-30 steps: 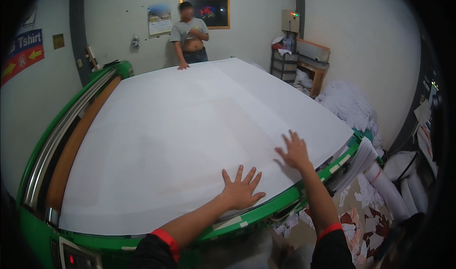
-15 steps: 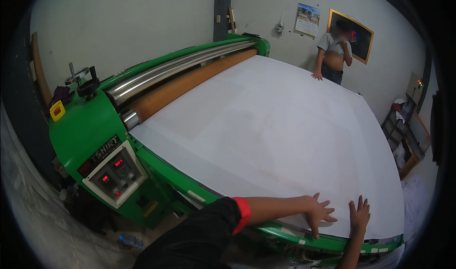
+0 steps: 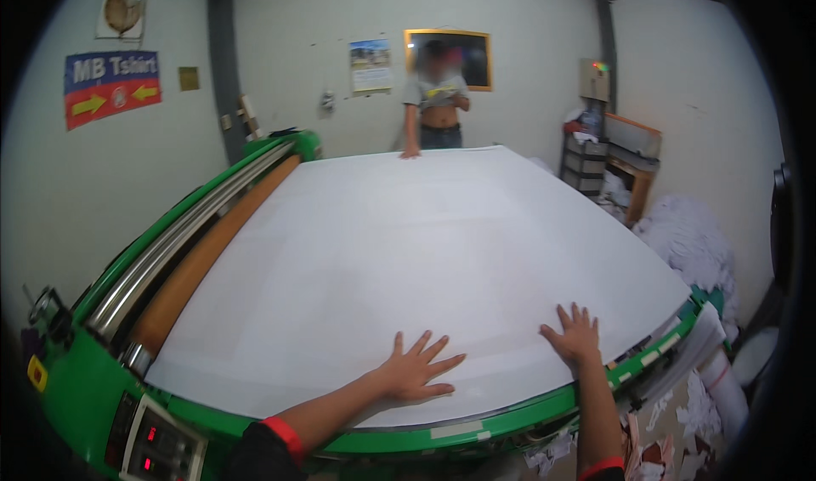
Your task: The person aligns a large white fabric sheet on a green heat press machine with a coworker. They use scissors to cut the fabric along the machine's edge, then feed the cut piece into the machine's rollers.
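Observation:
A wide white sheet (image 3: 365, 251) covers the bed of a green roller heat press (image 3: 81, 387). My left hand (image 3: 416, 369) lies flat on the sheet close to the near edge, its fingers spread. To its right, my right hand (image 3: 574, 336) also rests palm down on the sheet with fingers apart. Neither hand grips anything. At the far edge, another person's hand (image 3: 410, 152) touches the sheet; that person (image 3: 440, 99) stands behind the bed.
Along the left runs a brown roller (image 3: 217, 243) beside shiny metal rollers (image 3: 170, 260). A control panel (image 3: 161, 443) with red digits is at lower left. A heap of white cloth (image 3: 693, 243) and a rolled white sheet (image 3: 722, 387) are at right. A wooden desk (image 3: 637, 171) stands beyond.
The view has swung to the right, bringing the cloth heap into sight. Both hands stay spread on the sheet, the left one now farther from the right one.

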{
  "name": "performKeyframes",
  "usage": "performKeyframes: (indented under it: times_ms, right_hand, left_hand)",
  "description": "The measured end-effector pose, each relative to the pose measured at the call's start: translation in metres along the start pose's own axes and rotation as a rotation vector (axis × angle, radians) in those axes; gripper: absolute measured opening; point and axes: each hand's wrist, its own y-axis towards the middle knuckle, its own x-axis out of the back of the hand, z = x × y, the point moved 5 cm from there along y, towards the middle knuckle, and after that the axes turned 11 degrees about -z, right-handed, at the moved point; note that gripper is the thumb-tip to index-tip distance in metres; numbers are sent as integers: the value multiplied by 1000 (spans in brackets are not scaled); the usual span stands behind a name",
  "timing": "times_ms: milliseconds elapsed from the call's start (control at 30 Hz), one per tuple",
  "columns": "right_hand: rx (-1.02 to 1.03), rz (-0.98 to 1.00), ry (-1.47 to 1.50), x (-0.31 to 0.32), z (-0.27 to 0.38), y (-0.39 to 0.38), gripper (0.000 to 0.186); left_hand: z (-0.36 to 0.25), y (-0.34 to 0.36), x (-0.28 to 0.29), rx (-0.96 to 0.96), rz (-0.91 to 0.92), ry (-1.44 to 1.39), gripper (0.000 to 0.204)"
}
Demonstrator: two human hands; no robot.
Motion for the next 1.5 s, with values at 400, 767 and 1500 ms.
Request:
performKeyframes:
  times_ms: [400, 767, 1500]
  right_hand:
    - [20, -33, 16, 12, -10, -9, 99]
    - [20, -30, 5, 8, -10, -13, 99]
    - [-152, -346, 181, 56, -97, -87, 84]
  left_hand:
    - [-35, 3, -4, -104, 127, 28, 69]
    - [-53, 6, -1, -208, 242, -93, 91]
    - [-124, 134, -32, 14, -22, 31, 68]
